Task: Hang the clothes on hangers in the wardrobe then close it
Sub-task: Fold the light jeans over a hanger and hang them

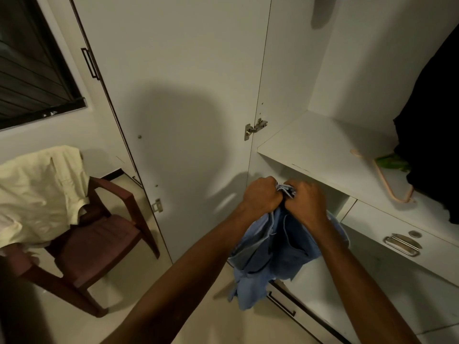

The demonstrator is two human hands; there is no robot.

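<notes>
We grip blue shirt [278,247] at centre, left hand [262,194] and right hand [306,202] bunching its top edge, likely readying it for pink hanger [387,184] on shelf [320,145] at 2 o'clock. Cream shirt [39,192] waits on chair [109,234] at 9.

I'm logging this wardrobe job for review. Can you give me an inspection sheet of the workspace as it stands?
Surface: white wardrobe shelf, bare at its left end.
Job's things: blue shirt bunched, hanging from both hands; peach hanger lying on the shelf; cream shirt draped over the brown chair; dark garment hanging inside the wardrobe.
Clutter: green item by the hanger, unclear what it is.
Hands: left hand and right hand both grip the blue shirt's top.
Cables: nothing seen.
Surroundings: wardrobe door open; drawer with metal handle; window at left.
</notes>
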